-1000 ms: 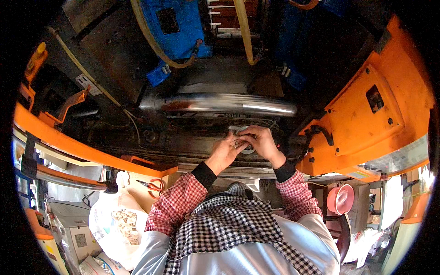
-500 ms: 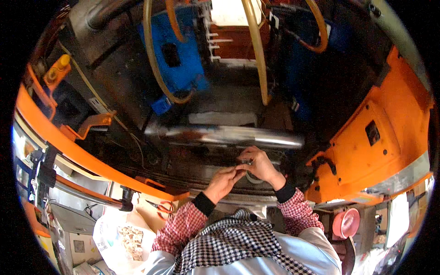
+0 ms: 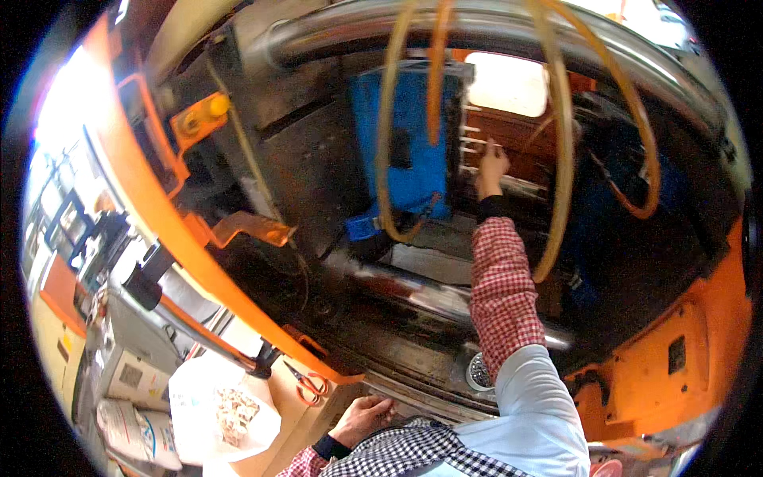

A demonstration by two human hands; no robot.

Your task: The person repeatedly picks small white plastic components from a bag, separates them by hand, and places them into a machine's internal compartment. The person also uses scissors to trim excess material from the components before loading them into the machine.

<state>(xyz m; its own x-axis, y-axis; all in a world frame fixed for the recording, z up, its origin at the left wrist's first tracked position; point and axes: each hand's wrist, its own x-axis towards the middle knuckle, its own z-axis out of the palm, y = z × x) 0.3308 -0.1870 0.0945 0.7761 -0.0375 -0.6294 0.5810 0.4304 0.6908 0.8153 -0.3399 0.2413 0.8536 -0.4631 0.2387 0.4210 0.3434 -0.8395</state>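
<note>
Head view: with right hand beside white pins, likely light, stiff, best pinched at base; with left hand curled; impossible to tell if gripping.

Bare right hand reaches into the gap between a blue rectangular block, left, and a hanging yellowish tubular hose, right; a shiny round steel bar crosses beneath the red-checked fabric sleeve.

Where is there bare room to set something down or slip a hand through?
The tan board looks bare between the white bag, scissors and left hand. A hand might pass between the right hand and the yellowish hose to its right. Crowded: left of the right hand, by white pins.
</note>
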